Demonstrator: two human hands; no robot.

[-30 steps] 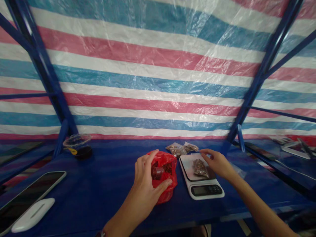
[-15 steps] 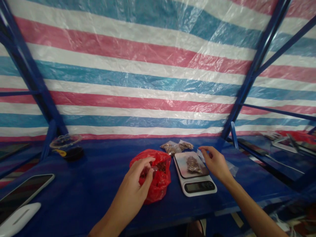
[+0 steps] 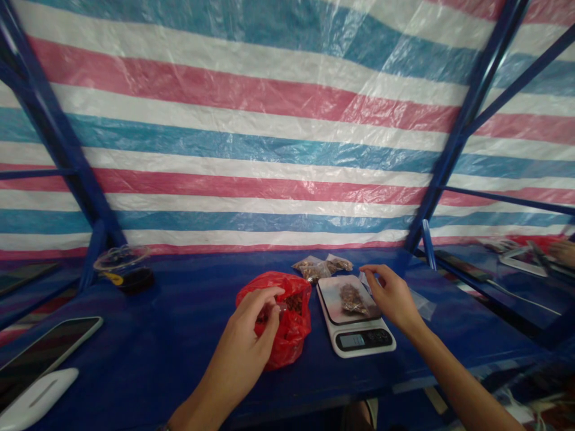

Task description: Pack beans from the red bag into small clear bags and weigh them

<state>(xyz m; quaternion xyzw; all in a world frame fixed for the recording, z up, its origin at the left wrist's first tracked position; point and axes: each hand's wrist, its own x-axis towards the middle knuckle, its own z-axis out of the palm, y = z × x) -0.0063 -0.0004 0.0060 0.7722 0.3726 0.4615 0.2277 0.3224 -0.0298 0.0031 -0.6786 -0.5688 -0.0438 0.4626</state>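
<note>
My left hand (image 3: pixel 251 323) is closed at the mouth of a red plastic bag (image 3: pixel 287 347) holding small dark brown pieces (image 3: pixel 294 303). A small clear, shiny thing shows between its thumb and fingers, too hidden to name. A white kitchen scale (image 3: pixel 330 329) stands to the right of the bag with its display lit. On its plate lies a clear packet (image 3: pixel 353 298) of brown dried bits. Beside the scale's right edge, my right hand (image 3: pixel 393 293) pinches the edge of a small clear plastic bag (image 3: pixel 365 280). More clear plastic (image 3: pixel 422 305) lies flat beyond the wrist.
Several filled clear packets (image 3: pixel 314 269) lie behind the scale. At left are a lidded clear bowl (image 3: pixel 126 269) with dark contents, a phone (image 3: pixel 54 341) and a white case (image 3: pixel 42 395). Blue metal posts (image 3: pixel 444 155) frame the table. Another person's hand (image 3: pixel 562 252) shows at far right.
The scale's display has lit up. Another person's hand has come into view at the right edge. My own hands stay almost where they were; the view shifts slightly.
</note>
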